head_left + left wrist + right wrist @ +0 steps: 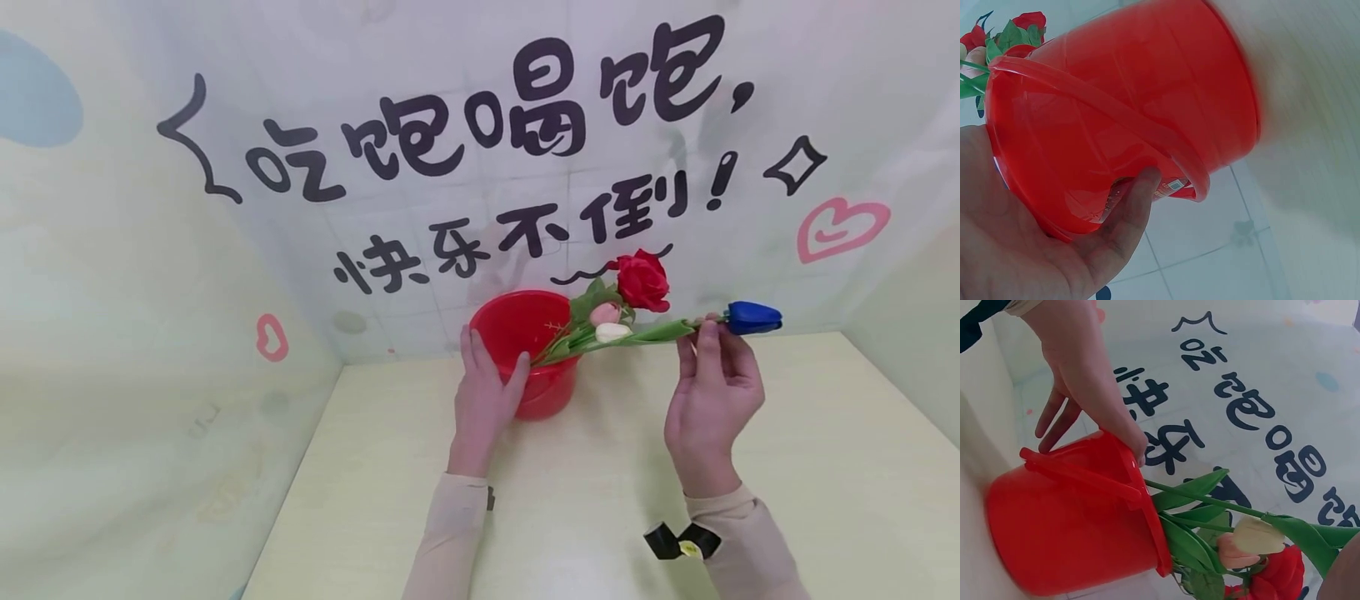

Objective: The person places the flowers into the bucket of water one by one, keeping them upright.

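A red plastic bucket stands upright on the table by the back wall. My left hand grips its left side and rim; in the left wrist view the fingers curl against the bucket wall. Out over the right rim lean a red rose, a pink tulip and a white tulip. To the right, my right hand pinches the stem of a blue tulip just below its bloom. That green stem runs back to the bucket's mouth; its lower end is hidden inside.
Behind the bucket rises a pale wall covering with large black lettering and pink hearts. The light table reaches toward me, between side walls. A red handle hangs down along the bucket's outside.
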`<move>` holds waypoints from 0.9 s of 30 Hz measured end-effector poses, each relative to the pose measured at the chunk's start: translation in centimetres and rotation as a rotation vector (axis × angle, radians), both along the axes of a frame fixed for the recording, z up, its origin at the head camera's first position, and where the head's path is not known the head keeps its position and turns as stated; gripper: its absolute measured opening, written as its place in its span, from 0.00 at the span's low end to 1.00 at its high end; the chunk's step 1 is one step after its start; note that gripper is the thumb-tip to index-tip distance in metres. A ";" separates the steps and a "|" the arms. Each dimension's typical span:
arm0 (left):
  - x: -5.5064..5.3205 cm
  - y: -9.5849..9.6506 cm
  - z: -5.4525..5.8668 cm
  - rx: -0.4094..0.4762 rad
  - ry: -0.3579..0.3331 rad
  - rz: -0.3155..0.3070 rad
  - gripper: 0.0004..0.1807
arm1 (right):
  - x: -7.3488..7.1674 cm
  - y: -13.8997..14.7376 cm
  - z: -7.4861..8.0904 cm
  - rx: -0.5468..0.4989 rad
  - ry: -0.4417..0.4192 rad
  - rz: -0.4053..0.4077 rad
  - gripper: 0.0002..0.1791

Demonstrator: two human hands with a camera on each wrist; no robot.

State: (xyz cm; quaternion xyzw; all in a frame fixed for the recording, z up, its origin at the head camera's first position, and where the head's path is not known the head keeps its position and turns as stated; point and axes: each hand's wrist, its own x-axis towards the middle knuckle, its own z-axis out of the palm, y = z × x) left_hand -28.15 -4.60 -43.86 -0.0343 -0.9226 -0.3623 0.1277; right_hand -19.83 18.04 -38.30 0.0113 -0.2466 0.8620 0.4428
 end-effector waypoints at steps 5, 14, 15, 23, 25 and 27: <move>-0.1 0.0 -0.1 -0.001 -0.002 -0.001 0.61 | -0.3 -0.8 -0.6 0.040 -0.131 0.035 0.25; -0.1 0.0 -0.1 -0.001 0.005 0.002 0.61 | -0.4 -1.1 -0.7 0.004 -0.162 0.138 0.20; -0.1 0.0 -0.1 -0.002 0.008 0.002 0.61 | -0.4 -1.1 -0.7 -0.002 -0.167 0.156 0.21; -0.2 0.1 -0.1 0.000 0.010 0.005 0.61 | -0.7 -1.0 -0.8 -0.058 -0.198 0.280 0.24; -0.2 0.1 -0.1 -0.001 0.006 0.005 0.61 | -0.8 -1.0 -0.9 -0.071 -0.205 0.295 0.25; -0.2 0.1 -0.2 0.003 0.001 0.004 0.61 | -0.9 -1.1 -1.0 -0.086 -0.212 0.307 0.24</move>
